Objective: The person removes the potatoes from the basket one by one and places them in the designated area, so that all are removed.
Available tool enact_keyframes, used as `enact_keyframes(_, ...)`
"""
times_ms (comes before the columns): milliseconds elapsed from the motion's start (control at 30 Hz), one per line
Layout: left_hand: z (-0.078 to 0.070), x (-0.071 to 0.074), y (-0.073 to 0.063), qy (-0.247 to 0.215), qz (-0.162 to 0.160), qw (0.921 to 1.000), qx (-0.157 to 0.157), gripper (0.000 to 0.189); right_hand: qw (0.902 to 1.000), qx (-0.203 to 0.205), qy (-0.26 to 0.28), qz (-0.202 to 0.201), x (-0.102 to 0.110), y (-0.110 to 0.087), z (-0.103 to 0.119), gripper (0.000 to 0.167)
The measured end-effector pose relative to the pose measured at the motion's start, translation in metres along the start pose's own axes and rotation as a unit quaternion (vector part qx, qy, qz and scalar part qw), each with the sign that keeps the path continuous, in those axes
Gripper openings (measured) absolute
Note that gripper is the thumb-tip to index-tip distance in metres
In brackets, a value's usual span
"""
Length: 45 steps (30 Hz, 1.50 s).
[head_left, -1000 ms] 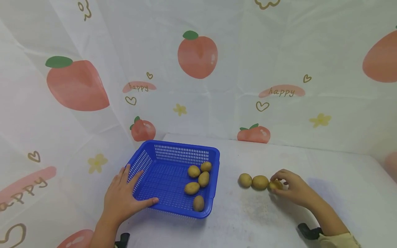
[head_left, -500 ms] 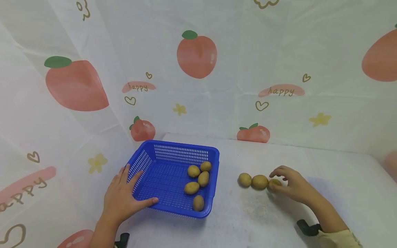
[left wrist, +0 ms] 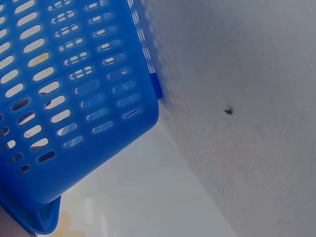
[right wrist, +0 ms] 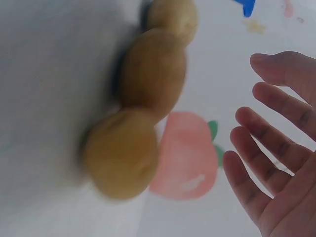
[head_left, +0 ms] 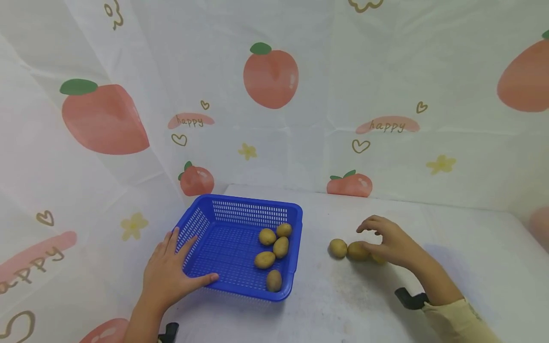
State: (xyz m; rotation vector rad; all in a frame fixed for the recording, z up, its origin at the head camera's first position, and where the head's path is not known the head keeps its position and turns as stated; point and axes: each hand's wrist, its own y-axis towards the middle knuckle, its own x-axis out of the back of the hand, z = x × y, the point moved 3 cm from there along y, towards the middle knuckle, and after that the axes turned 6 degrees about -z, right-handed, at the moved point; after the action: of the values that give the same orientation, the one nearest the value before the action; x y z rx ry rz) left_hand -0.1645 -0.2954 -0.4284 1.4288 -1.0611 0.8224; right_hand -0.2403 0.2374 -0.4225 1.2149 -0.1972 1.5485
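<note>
Three potatoes stand in a row on the white tabletop: a left one (head_left: 338,248), a middle one (head_left: 356,251) and a right one (right wrist: 121,155) that is mostly behind the hand in the head view. My right hand (head_left: 392,242) is over the middle and right potatoes, fingers loosely bent and holding nothing. In the right wrist view a gap shows between its fingertips (right wrist: 236,166) and the row. My left hand (head_left: 168,272) rests spread on the near left corner of a blue plastic basket (head_left: 246,288). Several potatoes (head_left: 280,247) lie inside along the basket's right side.
A white cloth (head_left: 309,143) printed with red fruit, hearts and flowers hangs behind and to the left of the tabletop (head_left: 334,309). The basket's slotted wall (left wrist: 84,74) fills the upper left of the left wrist view.
My right hand has lifted off the right potato and shifted left over the middle one. The three potatoes keep their places in the row. The left hand and basket stay put.
</note>
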Motion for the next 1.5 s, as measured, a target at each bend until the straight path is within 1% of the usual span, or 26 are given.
enact_keyframes(167,0.000,-0.001,0.000,-0.002,0.004,1.0000,0.000,0.123,0.9997,0.020,0.014,0.001,-0.006,0.020,0.016,0.024)
enact_keyframes(433,-0.002,0.000,-0.001,-0.002,0.007,1.0000,0.003,0.125,0.9988,0.036,0.029,0.017,-0.013,0.051,0.045,0.025)
enact_keyframes(600,-0.003,0.001,-0.002,-0.003,0.011,0.9999,0.004,0.126,0.9977,0.053,0.037,0.019,-0.014,0.066,0.064,0.026)
enact_keyframes(800,-0.001,-0.001,-0.002,-0.005,0.005,1.0000,0.004,0.126,0.9953,0.078,0.052,0.026,-0.017,0.083,0.088,0.025)
enact_keyframes(1000,-0.001,-0.002,-0.001,-0.005,0.004,1.0000,0.002,0.129,0.9920,0.105,0.061,0.034,-0.020,0.099,0.109,0.024)
enact_keyframes(1267,0.000,-0.001,0.001,-0.002,0.007,1.0000,0.005,0.142,0.9888,0.125,0.064,0.050,-0.030,0.113,0.134,0.023)
enact_keyframes(1500,0.001,-0.001,0.000,-0.003,0.020,0.9997,0.011,0.148,0.9856,0.137,0.075,0.066,-0.035,0.125,0.151,0.023)
